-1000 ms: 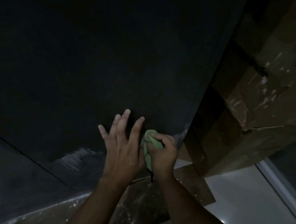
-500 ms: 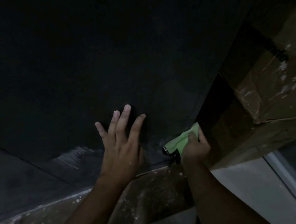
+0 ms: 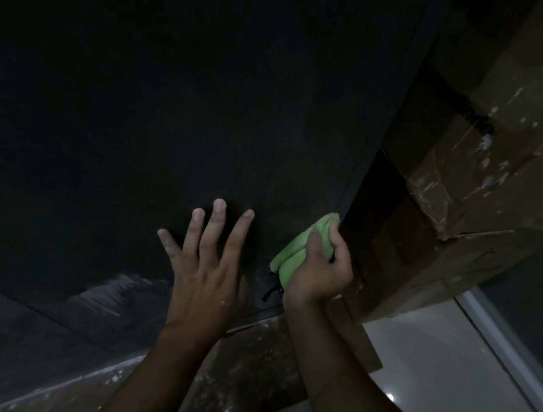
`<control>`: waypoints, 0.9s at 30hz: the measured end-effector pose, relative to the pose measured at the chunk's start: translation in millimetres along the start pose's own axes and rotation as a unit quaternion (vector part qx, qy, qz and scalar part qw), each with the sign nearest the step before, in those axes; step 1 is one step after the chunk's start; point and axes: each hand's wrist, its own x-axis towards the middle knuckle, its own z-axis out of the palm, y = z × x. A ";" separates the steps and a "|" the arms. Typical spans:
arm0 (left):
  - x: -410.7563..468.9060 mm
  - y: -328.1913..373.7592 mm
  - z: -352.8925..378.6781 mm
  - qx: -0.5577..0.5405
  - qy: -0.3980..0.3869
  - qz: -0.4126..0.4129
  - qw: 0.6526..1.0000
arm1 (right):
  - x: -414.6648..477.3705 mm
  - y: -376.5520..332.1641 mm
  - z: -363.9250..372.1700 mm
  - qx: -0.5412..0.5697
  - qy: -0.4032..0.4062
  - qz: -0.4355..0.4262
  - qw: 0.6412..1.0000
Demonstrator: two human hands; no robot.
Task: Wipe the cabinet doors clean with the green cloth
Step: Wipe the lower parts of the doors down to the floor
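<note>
The green cloth (image 3: 298, 252) is bunched into thick folds, bright lime against the dark, and sits at the lower right corner of the cabinet door (image 3: 182, 114), touching the door's right edge. A small black loop or tag (image 3: 271, 292) hangs from its lower end; I can read nothing on it. My right hand (image 3: 320, 272) grips the cloth, fingers curled over the wad and pressing it to the panel. My left hand (image 3: 203, 273) lies just beside it on the left, flat against the same door with the fingers straight and spread, holding nothing.

The door is matte black and fills most of the view. A pale, streaky smear (image 3: 109, 294) shows low on it, left of my left hand. Right of the door edge stands a cardboard box (image 3: 501, 175) with clear tape (image 3: 449, 175) and white flecks; the black print (image 3: 474, 115) on it is too blurred to read. Below, a speckled brown cardboard sheet (image 3: 251, 374) lies on the pale glossy floor (image 3: 421, 359).
</note>
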 end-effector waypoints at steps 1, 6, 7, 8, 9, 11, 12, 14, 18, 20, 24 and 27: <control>-0.3 -0.4 -0.6 0.000 0.004 0.003 1.000 | -9.3 -2.8 1.7 -0.006 -0.025 -0.013 1.000; -0.4 -2.7 -5.5 -0.014 0.011 0.011 1.000 | -33.4 -5.3 4.0 -0.071 -0.206 -0.168 0.961; -0.3 -2.7 -7.2 -0.018 0.008 0.010 1.000 | -32.7 -4.8 3.0 -0.087 -0.244 -0.203 0.944; -0.1 -3.2 -9.1 -0.021 0.004 0.011 1.000 | -30.3 -5.2 0.9 -0.108 -0.275 -0.241 0.925; 0.0 -3.4 -11.4 -0.025 -0.002 0.011 1.000 | -26.0 -6.3 -2.1 -0.130 -0.298 -0.273 0.905; 0.0 -4.2 -16.6 -0.033 -0.017 0.011 0.999 | -12.5 -8.7 -8.2 -0.155 -0.325 -0.297 0.884; 0.5 -4.7 -19.4 -0.036 -0.025 0.011 0.999 | -5.9 -10.9 -10.5 -0.154 -0.316 -0.283 0.892; 1.1 -6.4 -23.7 -0.036 -0.042 0.013 0.998 | 4.5 -18.3 -11.0 -0.119 -0.248 -0.231 0.933; 0.5 -9.9 -32.9 -0.033 -0.071 0.022 0.997 | 14.9 -28.9 -6.3 -0.042 -0.095 -0.112 0.988; -0.9 -13.6 -37.2 -0.032 -0.084 0.028 0.996 | 19.6 -29.1 -4.2 0.017 -0.037 -0.024 0.999; -5.3 -25.8 -45.0 -0.024 -0.100 0.041 0.994 | 8.9 -35.6 8.6 0.076 -0.009 0.088 0.993; -10.3 -35.8 -52.6 -0.036 -0.110 0.036 0.993 | -26.7 -43.5 19.4 0.027 -0.026 0.045 0.998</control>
